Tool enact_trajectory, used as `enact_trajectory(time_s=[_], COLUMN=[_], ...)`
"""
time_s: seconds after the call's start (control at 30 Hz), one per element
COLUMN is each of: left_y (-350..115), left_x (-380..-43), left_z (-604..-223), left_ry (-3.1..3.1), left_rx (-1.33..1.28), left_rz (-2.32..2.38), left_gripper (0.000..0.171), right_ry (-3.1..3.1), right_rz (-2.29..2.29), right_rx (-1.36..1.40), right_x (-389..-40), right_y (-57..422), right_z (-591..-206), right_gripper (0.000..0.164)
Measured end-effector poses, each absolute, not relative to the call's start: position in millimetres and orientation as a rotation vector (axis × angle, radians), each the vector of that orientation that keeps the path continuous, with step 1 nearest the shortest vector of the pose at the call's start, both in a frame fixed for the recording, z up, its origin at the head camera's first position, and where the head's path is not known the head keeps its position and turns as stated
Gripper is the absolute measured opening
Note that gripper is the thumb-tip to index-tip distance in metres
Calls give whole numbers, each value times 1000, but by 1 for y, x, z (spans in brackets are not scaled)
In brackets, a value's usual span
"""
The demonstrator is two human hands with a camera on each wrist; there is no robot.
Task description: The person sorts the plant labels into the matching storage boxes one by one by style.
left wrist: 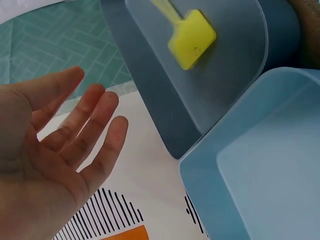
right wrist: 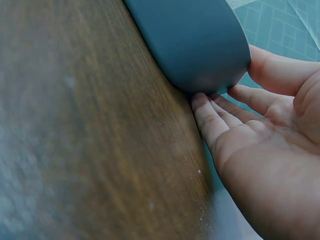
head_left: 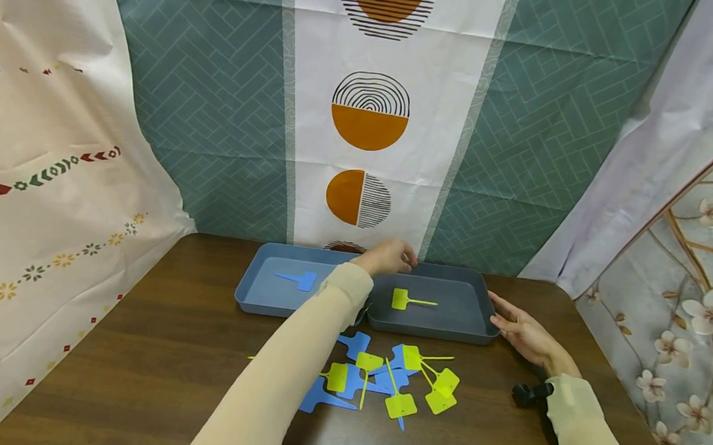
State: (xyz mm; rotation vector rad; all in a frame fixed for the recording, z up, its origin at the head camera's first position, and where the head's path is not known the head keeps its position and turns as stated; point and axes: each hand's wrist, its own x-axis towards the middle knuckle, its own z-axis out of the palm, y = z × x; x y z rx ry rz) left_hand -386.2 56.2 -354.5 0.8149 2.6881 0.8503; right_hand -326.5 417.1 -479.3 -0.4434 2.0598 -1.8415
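My left hand (head_left: pixel 388 257) hovers over the inner ends of two shallow trays, its fingers loosely bent and holding nothing in the left wrist view. Below it, the grey tray (head_left: pixel 458 316) on the right contains one yellow T-shaped plant label (head_left: pixel 401 299). A blue plant label (head_left: pixel 305 282) lies in the blue tray (head_left: pixel 261 295) on the left. My right hand (head_left: pixel 531 338) touches the outside of the grey tray's right end. In the right wrist view, its thumb and fairly straight fingers (right wrist: pixel 210 117) rest against that wall.
In front of the trays, several yellow labels (head_left: pixel 401 406) and blue labels (head_left: pixel 357 345) lie in an overlapping pile on the wooden table (head_left: pixel 174 347). My left forearm crosses over part of the pile. A patterned curtain (head_left: pixel 216 102) hangs directly behind the trays.
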Motion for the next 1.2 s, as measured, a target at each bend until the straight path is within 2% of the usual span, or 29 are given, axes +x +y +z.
enact_trajectory(time_s=[1.2], left_y=[2], left_x=[-377], left_z=[-348], left_ry=[2554], left_rx=[925], left_rz=[1073], left_gripper=[23], right_ry=[2100], right_rz=[-1799], right_rx=[-418], right_x=[-325], right_y=[419], right_z=[-476], right_gripper=[73])
